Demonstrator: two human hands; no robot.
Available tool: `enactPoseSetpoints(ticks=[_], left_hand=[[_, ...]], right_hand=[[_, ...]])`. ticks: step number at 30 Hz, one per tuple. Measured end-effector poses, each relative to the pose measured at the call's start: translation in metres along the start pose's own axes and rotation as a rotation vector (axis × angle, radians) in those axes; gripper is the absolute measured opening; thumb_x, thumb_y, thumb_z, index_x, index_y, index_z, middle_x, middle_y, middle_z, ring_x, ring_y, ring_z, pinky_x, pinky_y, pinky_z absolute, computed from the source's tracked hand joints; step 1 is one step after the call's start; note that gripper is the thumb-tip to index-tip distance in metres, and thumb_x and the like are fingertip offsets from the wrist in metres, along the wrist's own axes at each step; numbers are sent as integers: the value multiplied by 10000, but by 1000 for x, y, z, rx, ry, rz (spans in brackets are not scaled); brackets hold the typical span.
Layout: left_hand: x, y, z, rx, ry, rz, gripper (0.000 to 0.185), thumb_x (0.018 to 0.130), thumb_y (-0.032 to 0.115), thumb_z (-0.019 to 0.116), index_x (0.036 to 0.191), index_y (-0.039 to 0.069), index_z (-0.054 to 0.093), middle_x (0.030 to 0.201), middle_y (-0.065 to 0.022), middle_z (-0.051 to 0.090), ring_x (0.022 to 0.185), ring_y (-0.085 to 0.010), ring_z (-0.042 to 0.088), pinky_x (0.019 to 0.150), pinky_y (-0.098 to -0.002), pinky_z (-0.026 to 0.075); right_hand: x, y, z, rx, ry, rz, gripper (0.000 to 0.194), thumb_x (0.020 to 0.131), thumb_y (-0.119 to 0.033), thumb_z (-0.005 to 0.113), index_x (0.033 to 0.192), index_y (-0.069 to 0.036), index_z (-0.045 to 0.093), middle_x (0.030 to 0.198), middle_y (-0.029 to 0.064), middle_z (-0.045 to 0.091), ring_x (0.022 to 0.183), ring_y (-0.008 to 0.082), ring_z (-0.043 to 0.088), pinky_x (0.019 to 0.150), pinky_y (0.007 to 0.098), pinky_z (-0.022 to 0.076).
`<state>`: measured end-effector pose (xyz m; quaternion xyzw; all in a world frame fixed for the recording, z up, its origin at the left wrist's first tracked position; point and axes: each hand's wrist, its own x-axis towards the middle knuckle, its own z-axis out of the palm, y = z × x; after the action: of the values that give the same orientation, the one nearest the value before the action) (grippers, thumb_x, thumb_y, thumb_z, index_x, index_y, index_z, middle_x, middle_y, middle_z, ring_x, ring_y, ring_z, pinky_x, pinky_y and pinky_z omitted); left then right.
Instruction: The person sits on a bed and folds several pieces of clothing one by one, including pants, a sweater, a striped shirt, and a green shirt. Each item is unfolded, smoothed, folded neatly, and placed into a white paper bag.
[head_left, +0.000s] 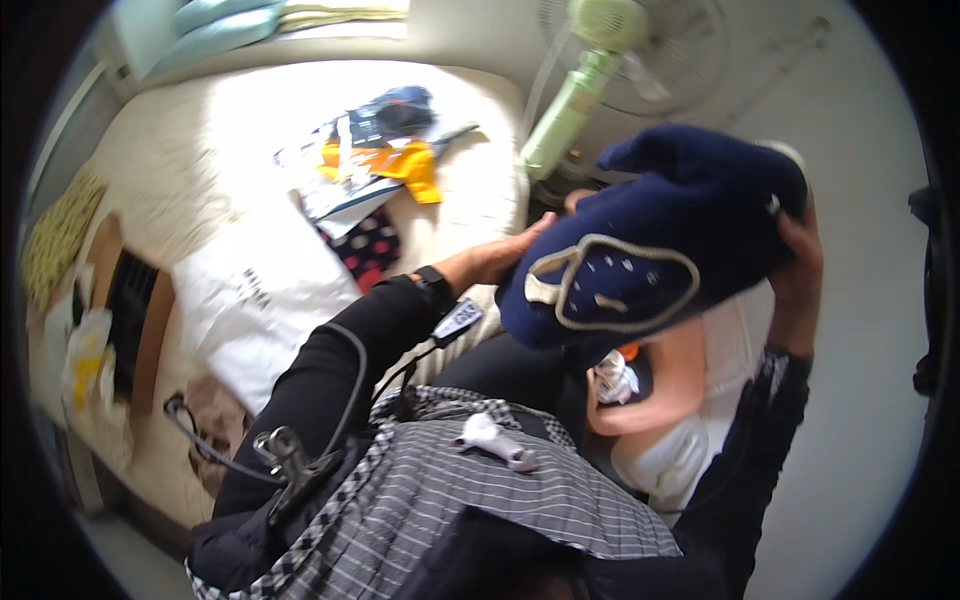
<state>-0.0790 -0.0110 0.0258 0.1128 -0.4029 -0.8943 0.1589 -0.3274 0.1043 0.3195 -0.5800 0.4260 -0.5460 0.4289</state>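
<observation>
Both my hands hold up a bulky navy fabric article (675, 202), whose exact kind I cannot tell. It bears a navy patch (626, 289) edged with beige cord and marked with small pale shapes. My left hand (510, 253) grips its left end, its fingers partly hidden behind the cloth. At the far right end, my right hand (799, 244) holds it with the thumb on the near face. A small white object (495, 441) lies on my lap, on the grey striped apron (450, 480).
To the left is a bed (187, 150) with plastic packaging (367, 157), a white printed bag (262, 300) and an open cardboard box (154, 337). A green fan (570, 105) stands ahead. Below the cloth sits a peach-coloured bin (675, 375) holding crumpled white material. A cable (360, 352) crosses my left sleeve.
</observation>
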Motion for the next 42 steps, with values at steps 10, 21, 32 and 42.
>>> enactPoseSetpoints(ticks=[10, 21, 32, 42], left_hand=[[-106, 99, -19, 493, 558, 467, 362, 993, 228, 558, 1317, 71, 591, 1319, -118, 621, 1193, -214, 603, 1045, -363, 475], [-301, 189, -99, 1051, 812, 687, 355, 955, 280, 680, 1228, 58, 625, 1206, -87, 645, 1095, -184, 616, 979, -317, 495], [-418, -69, -127, -99, 939, -127, 529, 1013, 429, 552, 1414, 93, 473, 1353, -143, 554, 1076, -241, 640, 963, -372, 531], [-326, -49, -37, 938, 599, -302, 302, 926, 304, 707, 1015, 16, 702, 823, -77, 680, 769, -168, 652, 739, -318, 544]], right_hand=[[66, 93, 4, -404, 4, 36, 394, 921, -48, 576, 1313, -40, 608, 1205, 68, 669, 1117, 174, 630, 1020, 319, 474], [44, 101, 119, -722, -258, -786, 345, 834, 109, 662, 1135, -60, 678, 1033, 47, 667, 928, 179, 650, 832, 311, 516], [-103, 284, 121, -507, -885, 382, 219, 878, -121, 698, 1090, -69, 719, 967, 106, 705, 917, 236, 686, 834, 337, 545], [-107, 328, 78, -892, -451, 545, 411, 816, -242, 759, 1164, -32, 695, 1156, 158, 688, 1052, 261, 678, 934, 357, 527]])
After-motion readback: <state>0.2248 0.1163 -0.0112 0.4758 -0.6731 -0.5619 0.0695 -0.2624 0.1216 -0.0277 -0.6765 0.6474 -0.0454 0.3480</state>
